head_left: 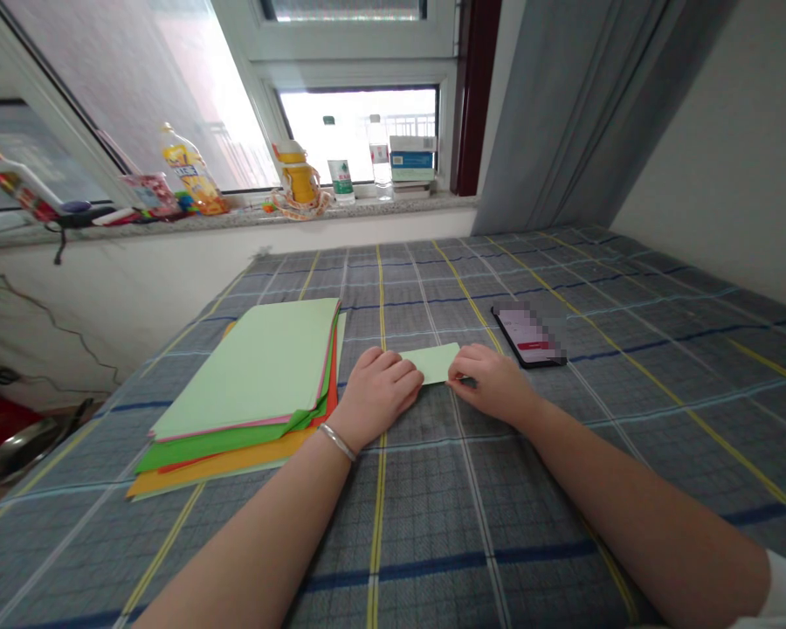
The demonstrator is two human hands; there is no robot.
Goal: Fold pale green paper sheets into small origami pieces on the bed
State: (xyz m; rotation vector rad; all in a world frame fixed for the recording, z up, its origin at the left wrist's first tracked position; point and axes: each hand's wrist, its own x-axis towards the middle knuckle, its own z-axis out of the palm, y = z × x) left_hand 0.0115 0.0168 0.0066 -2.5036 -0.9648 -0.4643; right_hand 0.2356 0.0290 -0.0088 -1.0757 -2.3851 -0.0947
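A small folded pale green paper [434, 361] lies on the grey checked bedsheet [445, 515] in the middle of the view. My left hand [376, 393] rests on its left end with the fingers curled and pressed down on it. My right hand [491, 380] pinches the paper's right end between thumb and fingers. A silver bracelet [338, 441] circles my left wrist.
A stack of coloured paper sheets [249, 397], pale green on top, lies left of my hands. A phone [530, 334] lies just beyond my right hand. Bottles and clutter line the windowsill [236, 214] at the back. A grey curtain [582, 114] hangs right.
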